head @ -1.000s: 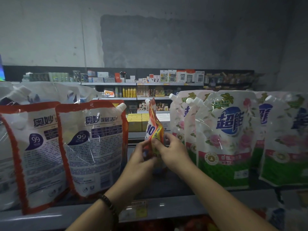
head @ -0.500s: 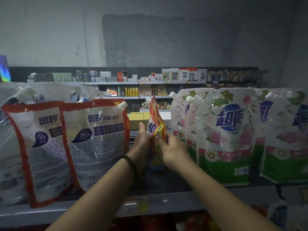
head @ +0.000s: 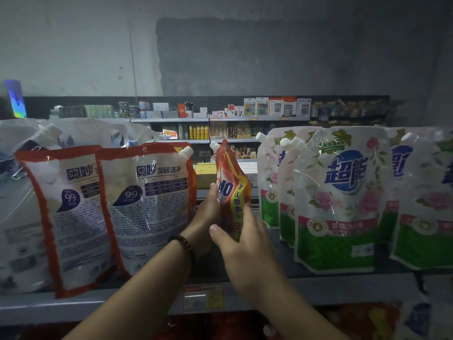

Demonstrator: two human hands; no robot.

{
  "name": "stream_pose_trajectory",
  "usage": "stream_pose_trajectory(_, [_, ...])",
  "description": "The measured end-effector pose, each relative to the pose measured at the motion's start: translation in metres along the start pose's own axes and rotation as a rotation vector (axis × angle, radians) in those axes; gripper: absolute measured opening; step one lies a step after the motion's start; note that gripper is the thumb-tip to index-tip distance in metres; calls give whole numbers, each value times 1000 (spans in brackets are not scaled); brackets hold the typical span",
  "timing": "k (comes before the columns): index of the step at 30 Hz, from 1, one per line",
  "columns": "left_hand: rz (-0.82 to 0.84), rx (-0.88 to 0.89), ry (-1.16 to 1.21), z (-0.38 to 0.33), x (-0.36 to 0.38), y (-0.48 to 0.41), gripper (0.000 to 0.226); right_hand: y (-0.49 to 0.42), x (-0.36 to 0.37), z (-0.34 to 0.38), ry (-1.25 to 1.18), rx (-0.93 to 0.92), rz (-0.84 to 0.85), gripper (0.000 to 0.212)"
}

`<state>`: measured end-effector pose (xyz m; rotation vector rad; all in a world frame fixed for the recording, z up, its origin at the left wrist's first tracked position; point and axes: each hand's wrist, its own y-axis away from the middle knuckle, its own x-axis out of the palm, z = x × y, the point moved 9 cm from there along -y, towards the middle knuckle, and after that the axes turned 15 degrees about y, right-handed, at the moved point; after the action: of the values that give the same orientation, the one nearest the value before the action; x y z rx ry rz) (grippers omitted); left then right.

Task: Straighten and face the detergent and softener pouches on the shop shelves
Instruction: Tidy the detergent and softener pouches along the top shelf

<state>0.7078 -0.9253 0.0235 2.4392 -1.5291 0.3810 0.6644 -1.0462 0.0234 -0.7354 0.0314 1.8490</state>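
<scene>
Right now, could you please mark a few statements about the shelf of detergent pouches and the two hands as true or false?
1. The left hand and right hand both hold the narrow red-and-yellow spouted pouch. True.
2. That pouch faces squarely forward. False: it is turned nearly edge-on.
3. The dark beaded bracelet sits on the right wrist. False: the left wrist.
4. The white-and-green rose-printed pouches stand right of the hands. True.

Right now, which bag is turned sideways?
The small red-and-yellow pouch between the left hand and right hand: it stands nearly edge-on, while the red-bordered pouches and green-and-white pouches face forward.
</scene>
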Motion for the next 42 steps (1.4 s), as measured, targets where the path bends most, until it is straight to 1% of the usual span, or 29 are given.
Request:
stream_pose_trajectory(2, [-9, 13, 55, 1, -5, 0, 62, -7, 3, -5, -28, 2, 14, 99])
stream_pose_trajectory(5, [-40, 13, 95, 6, -13, 0, 67, -19, 0, -11, -45, 23, 22, 94])
stream_pose_trajectory(7, [-79, 34, 42, 6, -18, 4, 57, -26, -5, -13, -56, -1, -1, 93])
stream_pose_trajectory(9, [-78, 49, 16, 7, -20, 5, 48, -33, -10, -18, -33, -7, -26, 93])
stream_pose_trajectory(12, [-70, 89, 33, 8, -21, 10, 42, -40, -15, -24, -2, 22, -5, 90])
stream_pose_trajectory(13, [-68, 93, 36, 10, -21, 11, 48, -42, -18, -24, -4, 28, 6, 85])
stream_pose_trajectory(14, [-65, 98, 36, 13, -21, 9, 61, -44, -20, -25, -17, 39, 16, 78])
stream_pose_trajectory(16, [-64, 105, 62, 21, -24, 2, 90, -47, -23, -25, -44, 43, 45, 56])
stream_pose_trajectory(17, [-67, 113, 67, 24, -24, 0, 96, -48, -24, -26, -49, 42, 60, 53])
stream_pose_trajectory(20, [-70, 141, 76, 17, -17, 13, 103, -55, -28, -34, -13, 64, 33, 65])
stream_pose_trajectory(21, [-62, 146, 74, 15, -13, 19, 97, -56, -27, -35, -1, 70, 31, 71])
stream_pose_trajectory(23, [-47, 160, 43, 13, -7, 31, 71, -57, -22, -39, -4, 81, 34, 77])
stream_pose_trajectory(24, [-40, 162, 39, 13, -5, 34, 65, -58, -20, -40, -6, 81, 35, 79])
stream_pose_trajectory(26, [-34, 173, 32, 16, -5, 35, 67, -60, -15, -40, 11, 65, 54, 77])
stream_pose_trajectory(30, [-20, 188, 30, 16, -5, 37, 59, -62, -14, -41, 28, 44, 86, 70])
stream_pose_trajectory(34, [-7, 200, 28, 10, -5, 41, 51, -62, -15, -42, 21, 43, 70, 67])
stream_pose_trajectory(40, [16, 236, 17, 7, -8, 48, 45, -57, -21, -41, 16, 33, -12, 71])
stream_pose_trajectory(42, [4, 235, 3, 8, -14, 50, 49, -50, -23, -38, 2, 43, -66, 74])
